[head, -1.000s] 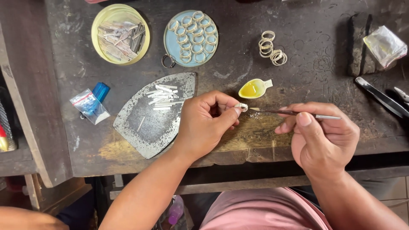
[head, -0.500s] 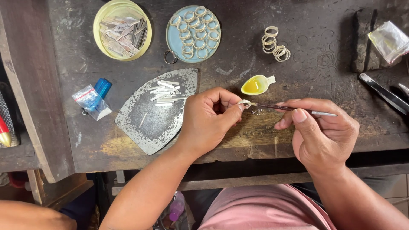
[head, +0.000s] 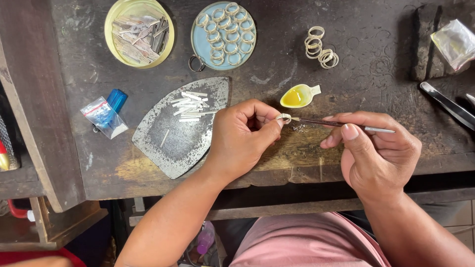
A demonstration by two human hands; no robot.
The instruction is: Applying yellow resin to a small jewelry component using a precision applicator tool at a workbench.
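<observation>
I have the left hand (head: pixel 242 141) closed in a pinch grip on a small ring (head: pixel 284 117), thumb and forefinger tight around it, the ring clear of the table (head: pixel 376 64). My right hand (head: pixel 376 155) has its grip shut on a thin brush (head: pixel 341 124), held like a pen, its tip touching the ring's edge. I judge this to be the coating step: liquid is being dabbed onto the ring's seam. The next touch calls for a steady left pinch and a light, exact stroke, with the ring turned slightly if the seam is hidden.

Just beyond the grip sits a small yellow dish (head: pixel 298 96) of liquid, within easy reach of the brush. To the left of the grip lies a grey metal plate (head: pixel 178 133) bearing short white strips (head: pixel 190 106). Farther up are a blue tray (head: pixel 221 35) of rings and a yellow lid (head: pixel 139 32) of scrap. Loose rings (head: pixel 319 47) lie up and right; tweezers (head: pixel 448 105) rest far right.
</observation>
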